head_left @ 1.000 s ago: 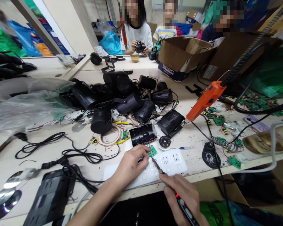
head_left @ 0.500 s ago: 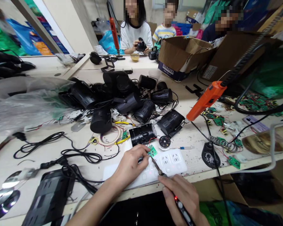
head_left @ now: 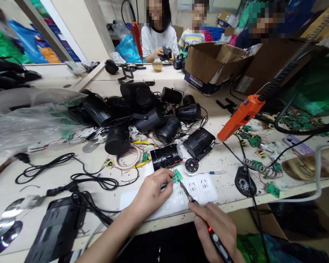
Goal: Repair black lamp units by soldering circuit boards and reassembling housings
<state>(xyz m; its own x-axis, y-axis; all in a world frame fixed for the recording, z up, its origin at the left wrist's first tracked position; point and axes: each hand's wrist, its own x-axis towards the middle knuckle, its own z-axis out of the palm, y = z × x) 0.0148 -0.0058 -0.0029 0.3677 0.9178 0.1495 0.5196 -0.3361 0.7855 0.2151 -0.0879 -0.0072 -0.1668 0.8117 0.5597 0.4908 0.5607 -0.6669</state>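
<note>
Green, and very small, the circuit board (head_left: 177, 176) sits at the front edge of the workbench (head_left: 57, 171), over the white power strip (head_left: 200, 188), and we pinch it by its near-left side between the thumb and fingers of our left hand (head_left: 150, 193). Our right hand (head_left: 215, 228) is closed around the black soldering iron (head_left: 208, 230), held like a pen. The long axis of the iron runs from about 5 o'clock, where our right hand is, up toward 11 o'clock, and its metal tip (head_left: 184, 188) ends just beside the board, at the board's 5 o'clock side; if it touches, we cannot tell. So the board lies at 11 o'clock from our right grip and at 2 o'clock from our left hand, which is the nearer one. Thin red wires (head_left: 178, 163) go from the board toward the black housing (head_left: 166, 156) at 12 o'clock, near the round black disc (head_left: 191, 165).
</note>
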